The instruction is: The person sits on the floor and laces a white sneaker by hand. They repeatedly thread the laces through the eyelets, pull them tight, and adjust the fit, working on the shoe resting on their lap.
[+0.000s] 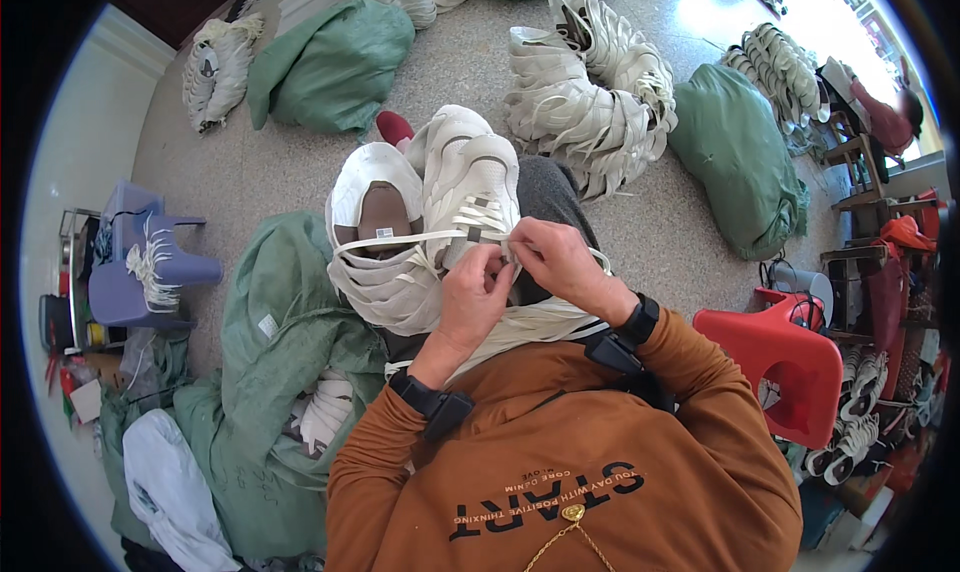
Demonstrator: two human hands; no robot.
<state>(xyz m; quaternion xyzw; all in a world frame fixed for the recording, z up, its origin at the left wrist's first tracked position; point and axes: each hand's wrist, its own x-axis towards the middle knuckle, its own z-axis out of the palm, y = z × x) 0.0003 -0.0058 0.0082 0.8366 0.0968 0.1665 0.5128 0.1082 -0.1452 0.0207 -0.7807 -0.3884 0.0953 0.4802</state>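
Off-white sneakers lie bunched together on my lap. The sneaker under my hands (487,177) has a pale flat shoelace (410,239) running through its eyelets, one length stretched left across the opening of another sneaker (350,187). My left hand (470,300) pinches the shoelace low on the shoe with thumb and forefinger. Close beside it, almost touching, my right hand (565,262) is closed in a pinch on the same lacing. Fingers partly cover the lace ends there. More loose pale laces (535,322) hang across my lap, below my hands.
A large green sack (280,272) slumps at my left, with a purple stool (150,267) beyond. A red stool (780,362) stands at my right. Ahead on the floor are a ring of sneakers (590,102) and green sacks (335,67). Another person (885,117) sits far right.
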